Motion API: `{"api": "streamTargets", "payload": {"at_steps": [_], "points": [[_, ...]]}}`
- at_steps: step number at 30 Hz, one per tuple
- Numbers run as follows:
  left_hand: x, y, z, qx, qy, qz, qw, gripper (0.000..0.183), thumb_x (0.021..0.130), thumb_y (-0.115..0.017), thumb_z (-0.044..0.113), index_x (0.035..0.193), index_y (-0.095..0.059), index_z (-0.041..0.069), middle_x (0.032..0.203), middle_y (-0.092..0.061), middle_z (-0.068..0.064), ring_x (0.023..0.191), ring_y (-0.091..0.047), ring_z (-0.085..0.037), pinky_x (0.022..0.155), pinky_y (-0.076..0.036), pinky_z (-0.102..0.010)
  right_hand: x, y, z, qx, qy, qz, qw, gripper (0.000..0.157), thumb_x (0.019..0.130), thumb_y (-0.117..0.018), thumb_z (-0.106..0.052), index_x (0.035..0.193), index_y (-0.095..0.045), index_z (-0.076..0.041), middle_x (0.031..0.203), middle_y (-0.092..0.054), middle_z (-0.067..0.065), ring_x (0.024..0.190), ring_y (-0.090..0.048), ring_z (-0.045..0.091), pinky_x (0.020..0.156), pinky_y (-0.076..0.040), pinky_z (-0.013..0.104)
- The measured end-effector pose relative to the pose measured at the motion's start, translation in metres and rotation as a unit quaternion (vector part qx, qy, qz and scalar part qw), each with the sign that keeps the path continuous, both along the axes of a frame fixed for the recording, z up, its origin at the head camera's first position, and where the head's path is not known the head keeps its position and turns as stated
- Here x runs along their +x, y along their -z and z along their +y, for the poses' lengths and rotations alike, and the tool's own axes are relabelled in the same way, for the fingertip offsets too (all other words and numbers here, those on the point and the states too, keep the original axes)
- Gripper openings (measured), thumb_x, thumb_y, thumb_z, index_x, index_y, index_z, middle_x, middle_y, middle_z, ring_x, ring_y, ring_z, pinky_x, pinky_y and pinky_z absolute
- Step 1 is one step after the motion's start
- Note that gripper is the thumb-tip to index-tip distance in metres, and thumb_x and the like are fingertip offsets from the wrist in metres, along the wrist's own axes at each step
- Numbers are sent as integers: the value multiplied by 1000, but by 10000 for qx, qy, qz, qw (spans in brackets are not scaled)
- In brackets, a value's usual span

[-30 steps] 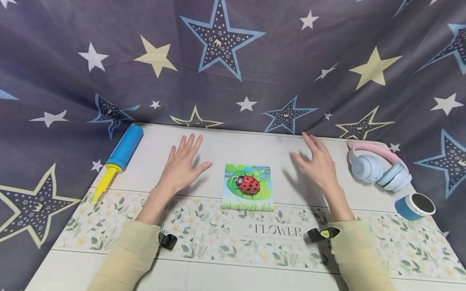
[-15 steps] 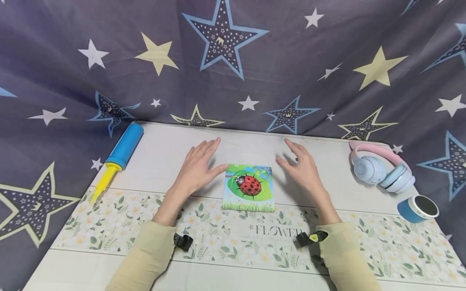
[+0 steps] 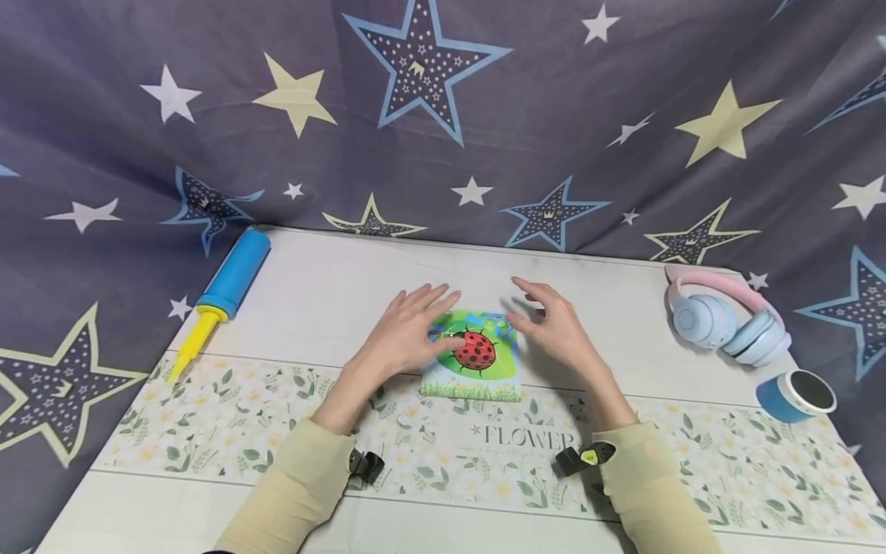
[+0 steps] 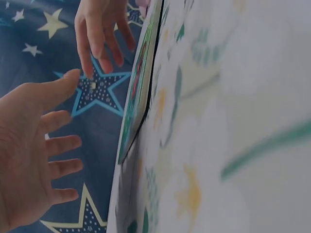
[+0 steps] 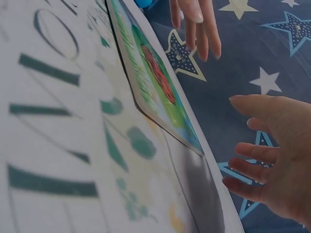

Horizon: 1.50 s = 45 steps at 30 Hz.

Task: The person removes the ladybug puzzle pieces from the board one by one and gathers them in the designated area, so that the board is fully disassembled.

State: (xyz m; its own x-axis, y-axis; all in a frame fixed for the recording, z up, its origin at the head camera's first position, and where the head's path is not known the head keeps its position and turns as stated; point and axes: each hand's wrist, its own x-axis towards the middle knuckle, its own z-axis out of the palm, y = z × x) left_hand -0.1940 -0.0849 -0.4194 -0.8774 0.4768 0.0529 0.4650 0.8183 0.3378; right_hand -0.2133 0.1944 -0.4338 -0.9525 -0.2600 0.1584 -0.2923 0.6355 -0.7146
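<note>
A square ladybug picture board [image 3: 477, 373] lies flat on the table, with a red ladybug on a green leaf; its thin edge shows in the right wrist view, where the board [image 5: 160, 85] rests on the printed cloth. My left hand [image 3: 411, 327] hovers over the board's left side, thumb overlapping the ladybug in the head view. Close by the upper right corner is my right hand [image 3: 554, 323], its fingers spread and lightly bent. Both wrist views show relaxed fingers with nothing in them, the left hand [image 4: 34, 145] and the right hand [image 5: 277, 155] each held above the cloth.
A blue and yellow hand pump [image 3: 231, 281] lies at the table's left edge. On the right are pink and blue headphones [image 3: 727, 315] and a blue cup-like container [image 3: 796, 395] with a white rim. A star-patterned curtain [image 3: 554, 115] hangs behind the table.
Both hands have moved inward from either side toward the ladybug board, the left one now partly over it. The board, pump, headphones and container stay where they were.
</note>
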Motion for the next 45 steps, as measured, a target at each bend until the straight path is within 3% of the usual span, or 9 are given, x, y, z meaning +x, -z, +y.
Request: {"api": "streamTargets", "payload": {"at_steps": [7,12,21,32,45], "points": [[4,1,11,-192,313,-219,9991,79,96,-61,62,162,-35,26,169,-33,-8,158,-28,-37,128,-20,-63,2,3,-9,68,-390,-153,9991,67,91,-80,-20,151,-53,-13,146,-59,17,125,-64,37,110,-52,52],[7,2,15,-421,477,-731,9953,81,96,-62,61,162,-34,26,171,-28,-6,159,-24,-37,129,-18,-63,4,1,-12,199,-471,-371,9980,65,90,-81,-20,149,-55,-14,139,-65,17,125,-64,36,109,-52,52],[14,-4,21,-662,639,-1729,9806,85,95,-68,53,164,-31,18,174,-15,-9,162,-7,-38,132,-12,-57,4,3,-14,433,-678,-559,9952,64,86,-85,-20,145,-60,-12,131,-71,13,122,-67,32,106,-54,51],[16,-5,22,-742,698,-1813,9781,88,94,-73,48,163,-30,13,175,-14,-10,163,-6,-38,133,-15,-51,6,2,-15,755,-694,-523,9933,60,81,-89,-21,136,-67,-9,128,-73,9,110,-66,25,96,-55,46],[16,-1,21,-672,687,-1776,9794,89,93,-72,49,163,-30,12,175,-13,-8,163,-4,-37,131,-20,-54,10,-3,-17,1083,-638,-597,9903,61,76,-92,-15,132,-71,-8,127,-74,10,112,-67,27,99,-56,49]]}}
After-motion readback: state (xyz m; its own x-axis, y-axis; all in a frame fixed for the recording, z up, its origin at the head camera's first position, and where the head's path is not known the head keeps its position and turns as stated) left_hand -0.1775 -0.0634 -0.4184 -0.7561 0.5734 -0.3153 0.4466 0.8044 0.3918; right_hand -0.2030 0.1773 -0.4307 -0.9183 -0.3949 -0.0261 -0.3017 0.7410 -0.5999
